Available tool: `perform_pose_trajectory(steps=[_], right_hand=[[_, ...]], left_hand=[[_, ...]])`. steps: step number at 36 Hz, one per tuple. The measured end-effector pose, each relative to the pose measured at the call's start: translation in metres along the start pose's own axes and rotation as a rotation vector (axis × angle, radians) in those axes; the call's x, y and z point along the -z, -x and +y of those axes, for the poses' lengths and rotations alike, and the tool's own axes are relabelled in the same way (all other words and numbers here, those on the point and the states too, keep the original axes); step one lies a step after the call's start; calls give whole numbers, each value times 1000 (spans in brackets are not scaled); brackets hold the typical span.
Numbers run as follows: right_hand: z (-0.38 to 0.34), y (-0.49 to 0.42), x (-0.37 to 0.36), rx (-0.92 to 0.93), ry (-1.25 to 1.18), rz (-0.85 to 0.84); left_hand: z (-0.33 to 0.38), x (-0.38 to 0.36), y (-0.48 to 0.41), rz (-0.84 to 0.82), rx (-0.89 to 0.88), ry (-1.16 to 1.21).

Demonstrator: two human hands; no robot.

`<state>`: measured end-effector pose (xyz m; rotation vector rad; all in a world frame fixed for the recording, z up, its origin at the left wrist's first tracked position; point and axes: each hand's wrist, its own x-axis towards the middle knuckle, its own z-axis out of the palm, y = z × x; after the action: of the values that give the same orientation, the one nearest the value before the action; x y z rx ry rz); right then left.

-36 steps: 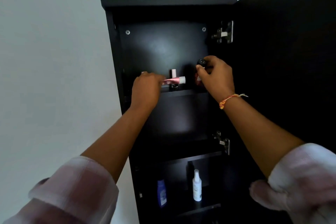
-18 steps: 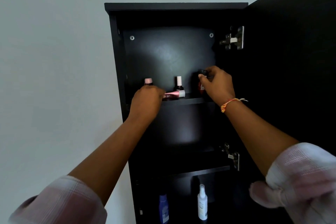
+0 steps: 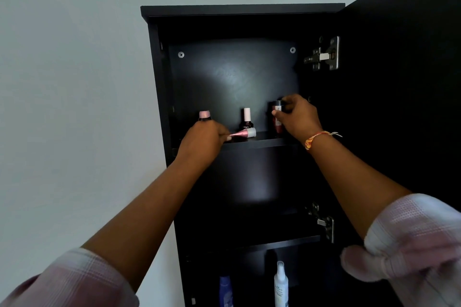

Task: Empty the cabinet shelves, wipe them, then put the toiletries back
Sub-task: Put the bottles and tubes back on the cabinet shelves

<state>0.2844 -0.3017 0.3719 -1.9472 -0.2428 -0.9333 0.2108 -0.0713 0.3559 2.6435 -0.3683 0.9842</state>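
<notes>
"So, what are the hands doing up there?"

"Both are at the top shelf [image 3: 259, 141] of the black cabinet [image 3: 242, 10]; the left hand [image 3: 203, 141] is curled, its fingertips pinching the flat end of a pink tube [image 3: 243, 134] that lies on its side at the shelf's front edge; the right hand [image 3: 296, 117] has thumb and fingers wrapped round a dark red bottle [image 3: 277, 123] with a black cap, upright at the shelf's right end; whether that bottle rests on the board I cannot tell."

"And the rest of the toiletries?"

"A pink-capped bottle [image 3: 204, 115] stands just behind the left hand; a nail polish bottle [image 3: 247, 121] with a white cap stands in the middle, just behind the tube; a blue bottle [image 3: 225, 290] and a white spray bottle [image 3: 281, 284] stand side by side in a lower compartment [image 3: 252, 264]; the door [image 3: 399, 82] hangs open on the right."
</notes>
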Motion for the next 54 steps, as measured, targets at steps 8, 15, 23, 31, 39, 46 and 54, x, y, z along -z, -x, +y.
perform_pose_trajectory(steps=[8,15,23,31,39,46,54], right_hand=[[10,-4,-3,-26,30,-32],[10,0,-2,-54,-8,-10],[6,16,3,14,44,76],[1,55,5,164,121,217],[6,112,3,263,82,178],[35,185,-10,184,-22,68],[96,267,-21,-140,28,-220]], left_hand=[[-1,2,-5,-64,22,-2],[2,6,-5,-111,56,-22],[10,-1,4,38,34,-12],[26,-11,27,335,-135,-58],[44,-33,71,344,-176,93],[44,-85,134,213,-78,295],[35,-156,222,-63,108,455]])
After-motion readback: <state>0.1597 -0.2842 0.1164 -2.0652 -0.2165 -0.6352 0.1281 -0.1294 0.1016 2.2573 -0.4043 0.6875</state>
